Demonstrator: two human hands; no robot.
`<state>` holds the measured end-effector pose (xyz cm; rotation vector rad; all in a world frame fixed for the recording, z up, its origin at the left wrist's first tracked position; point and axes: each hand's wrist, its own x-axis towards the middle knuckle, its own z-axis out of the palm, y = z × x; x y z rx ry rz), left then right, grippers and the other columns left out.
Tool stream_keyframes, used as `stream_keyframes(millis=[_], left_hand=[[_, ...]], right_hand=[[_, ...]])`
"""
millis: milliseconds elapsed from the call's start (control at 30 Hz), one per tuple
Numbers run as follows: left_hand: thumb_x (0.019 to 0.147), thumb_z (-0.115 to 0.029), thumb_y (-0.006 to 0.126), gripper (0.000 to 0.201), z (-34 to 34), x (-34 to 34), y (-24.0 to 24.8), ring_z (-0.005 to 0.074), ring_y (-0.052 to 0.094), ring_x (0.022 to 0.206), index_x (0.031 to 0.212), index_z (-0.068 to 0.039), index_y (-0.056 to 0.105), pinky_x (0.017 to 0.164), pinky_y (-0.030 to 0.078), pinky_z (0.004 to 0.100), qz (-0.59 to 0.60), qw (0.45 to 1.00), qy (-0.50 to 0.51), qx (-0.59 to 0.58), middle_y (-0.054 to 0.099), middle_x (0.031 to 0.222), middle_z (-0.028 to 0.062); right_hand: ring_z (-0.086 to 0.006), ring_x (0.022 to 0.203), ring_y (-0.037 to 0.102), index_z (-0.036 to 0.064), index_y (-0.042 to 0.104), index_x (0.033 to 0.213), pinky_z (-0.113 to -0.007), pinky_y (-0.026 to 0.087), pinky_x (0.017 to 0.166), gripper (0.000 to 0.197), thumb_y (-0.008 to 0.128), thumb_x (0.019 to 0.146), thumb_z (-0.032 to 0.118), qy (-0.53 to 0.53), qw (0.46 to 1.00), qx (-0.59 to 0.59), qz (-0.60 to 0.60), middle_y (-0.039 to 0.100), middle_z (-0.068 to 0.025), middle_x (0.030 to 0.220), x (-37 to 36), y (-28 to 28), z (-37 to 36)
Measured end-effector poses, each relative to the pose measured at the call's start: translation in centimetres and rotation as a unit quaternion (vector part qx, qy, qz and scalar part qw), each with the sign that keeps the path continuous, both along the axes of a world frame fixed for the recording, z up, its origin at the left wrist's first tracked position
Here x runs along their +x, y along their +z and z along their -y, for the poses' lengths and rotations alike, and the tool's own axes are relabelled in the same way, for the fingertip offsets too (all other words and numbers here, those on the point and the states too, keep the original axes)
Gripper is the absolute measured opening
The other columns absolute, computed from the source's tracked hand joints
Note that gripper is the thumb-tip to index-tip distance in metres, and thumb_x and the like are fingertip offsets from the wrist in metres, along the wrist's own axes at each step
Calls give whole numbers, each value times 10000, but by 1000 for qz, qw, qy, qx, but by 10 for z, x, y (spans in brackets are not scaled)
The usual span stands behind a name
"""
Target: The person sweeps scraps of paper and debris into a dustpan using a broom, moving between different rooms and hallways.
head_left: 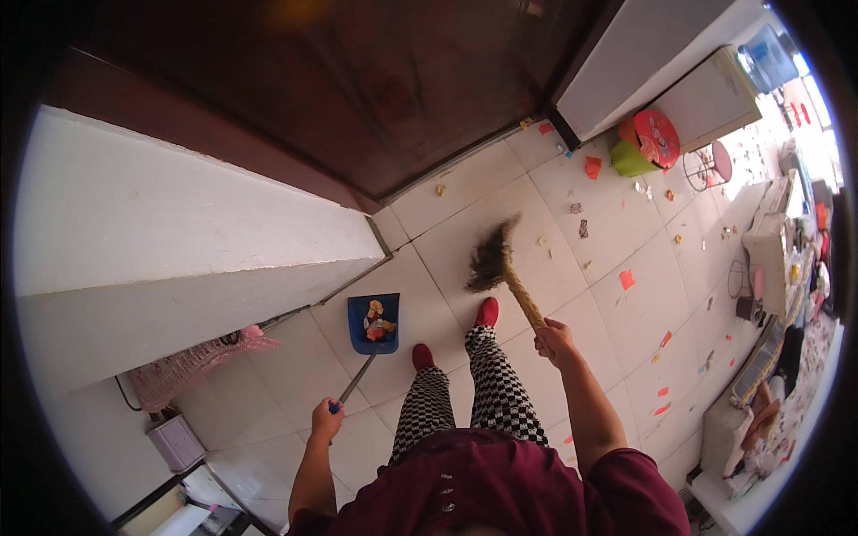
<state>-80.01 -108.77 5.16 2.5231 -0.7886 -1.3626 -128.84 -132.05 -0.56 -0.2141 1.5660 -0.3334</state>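
Head view: L hand (326, 417) is closed round the handle (359, 380) of a blue dustpan (357, 338), which sits ahead of it, L of the feet, nr the wall corner, w/ crumpled orange, red & whitish rubbish (375, 323) in it. R hand (556, 343) grips the broom (508, 261) by its pale yellow stick; the dark bristles are up ahead of the R red shoe (487, 313), well apart from the pan. Can't tell if bristles touch the tiles (465, 219). Around: big dark brown door (313, 98) ahead, white wall (188, 214) jutting in on L & hemming in the pan side. Red scraps (626, 280) plus other small bits are strewn over tiles, mostly R of broom. Far R, past the litter: green bin (628, 159) w/ red lid, just beside a white cabinet (715, 98); small round stool (718, 163) nr it; blue water bottle (769, 59) above. Low L: pink netted thing (183, 371) & a greyish box (177, 444) by wall. Hard to make out: clutter (776, 384) along R edge, squeezed by lens & part washed out by glare; tiny litter, type unclear. Checked trousers (500, 380) are part hidden by maroon top (474, 487), itself cut off at bottom edge; fingers' undersides hidden on both hands.
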Motion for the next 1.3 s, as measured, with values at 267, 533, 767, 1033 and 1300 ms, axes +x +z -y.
stream_keyframes(millis=[267, 533, 767, 1033, 1300], left_hand=[[682, -37, 609, 116, 9, -13, 18, 104, 509, 465, 781, -62, 553, 438, 424, 256, 31, 998, 25, 39, 543, 602, 31], [663, -92, 647, 199, 11, -38, 9, 182, 584, 668, 838, -50, 563, 651, 472, 303, 41, 998, -11, 45, 620, 751, 65], [675, -103, 639, 212, 44, -71, 40, 130, 528, 506, 865, -54, 559, 491, 439, 275, 23, 998, 10, 62, 552, 640, 44], [670, -111, 648, 225, 85, -88, 50, 184, 584, 711, 864, -37, 563, 683, 464, 307, 32, 992, -121, -4, 616, 782, 68], [698, -107, 634, 203, 164, -126, 42, 195, 597, 748, 875, -31, 574, 705, 461, 295, -5, 983, -179, -45, 626, 814, 78]], right_hand=[[-130, 443, 456, 23, 500, 1087, -245, 363, 360, 288, 523, 801, 46, 6, 987, -41, 152, 473, -54, 594, 48, 17, 62], [-136, 422, 475, 42, 555, 777, -246, 347, 327, 62, 543, 766, 102, 98, 988, -31, 116, 515, -75, 580, 56, -64, 194], [-118, 402, 410, 57, 497, 873, -227, 325, 320, 104, 419, 805, 76, -130, 978, 27, 162, 456, -49, 570, -87, -79, 113], [-127, 445, 423, 49, 457, 1091, -216, 329, 349, 310, 435, 784, 20, -291, 948, -17, 128, 467, -79, 614, -110, 21, -6], [-135, 456, 470, 18, 453, 1174, -246, 354, 360, 393, 513, 787, 43, -145, 988, 22, 52, 490, -68, 618, -144, 9, -15]])
